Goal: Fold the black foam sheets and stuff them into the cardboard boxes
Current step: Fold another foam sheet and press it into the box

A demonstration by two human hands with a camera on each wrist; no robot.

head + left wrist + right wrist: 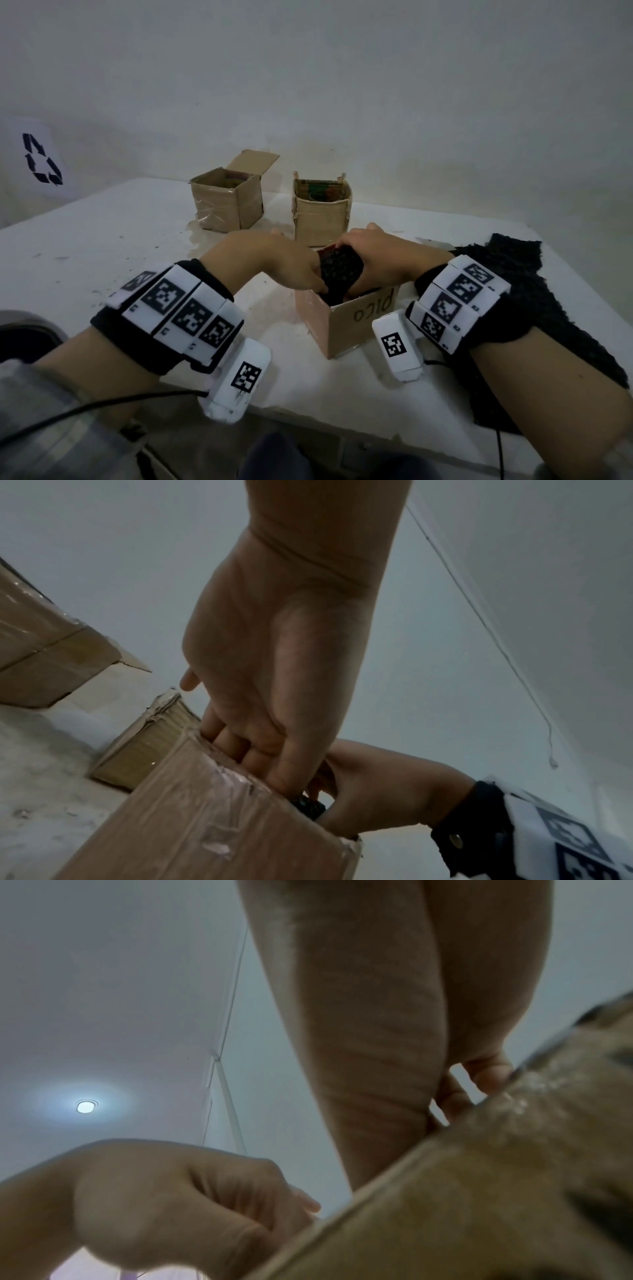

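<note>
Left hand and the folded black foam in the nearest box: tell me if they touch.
Touching. In the head view the left hand presses its fingers against the side of the folded black foam standing in the nearest box, no gap between them.

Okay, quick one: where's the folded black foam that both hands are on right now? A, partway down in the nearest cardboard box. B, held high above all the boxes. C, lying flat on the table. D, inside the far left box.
A: the left hand and right hand press the folded black foam into the open top of the nearest cardboard box.
</note>
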